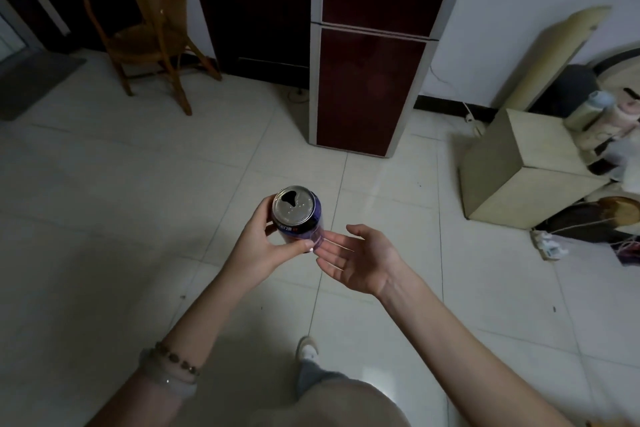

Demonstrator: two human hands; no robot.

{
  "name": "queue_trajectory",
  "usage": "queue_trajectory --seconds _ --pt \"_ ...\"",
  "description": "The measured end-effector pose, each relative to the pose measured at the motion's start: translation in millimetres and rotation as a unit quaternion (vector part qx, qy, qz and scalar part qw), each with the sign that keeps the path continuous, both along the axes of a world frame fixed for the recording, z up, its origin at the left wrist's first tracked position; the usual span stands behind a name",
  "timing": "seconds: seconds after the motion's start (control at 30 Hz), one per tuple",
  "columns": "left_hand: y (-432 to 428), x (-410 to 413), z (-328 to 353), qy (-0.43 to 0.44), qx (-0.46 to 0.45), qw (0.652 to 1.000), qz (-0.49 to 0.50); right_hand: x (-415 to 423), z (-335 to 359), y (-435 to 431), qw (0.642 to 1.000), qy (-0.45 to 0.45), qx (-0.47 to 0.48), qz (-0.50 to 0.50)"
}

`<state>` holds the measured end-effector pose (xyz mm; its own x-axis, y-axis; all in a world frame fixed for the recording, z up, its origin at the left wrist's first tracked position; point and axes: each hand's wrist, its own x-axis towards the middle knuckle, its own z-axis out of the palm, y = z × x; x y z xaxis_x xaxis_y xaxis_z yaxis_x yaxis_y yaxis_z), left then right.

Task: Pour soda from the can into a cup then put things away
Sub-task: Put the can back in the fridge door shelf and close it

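A dark blue soda can [297,215] with a silver top and an open mouth is held upright over the tiled floor. My left hand [260,243] is wrapped around its lower body, thumb across the front. My right hand [356,259] is palm up just to the right of the can, fingers spread, fingertips near the can's base, holding nothing. No cup is visible.
A dark red fridge [370,80] stands straight ahead against the wall. A rattan chair [149,28] is at the far left. A beige box [519,166] and cluttered items lie at the right. My leg and shoe [308,350] show below.
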<state>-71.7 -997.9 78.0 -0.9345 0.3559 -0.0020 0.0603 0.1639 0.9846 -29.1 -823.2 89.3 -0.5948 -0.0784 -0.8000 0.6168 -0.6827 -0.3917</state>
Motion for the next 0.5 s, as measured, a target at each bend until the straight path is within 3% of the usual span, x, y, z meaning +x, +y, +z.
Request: queue_trajectory --seconds 0.5 --pt "-1 -250 9 -0.02 0.006 1.0 -0.007 -239 9 3 1.0 0.015 -0.001 -0.004"
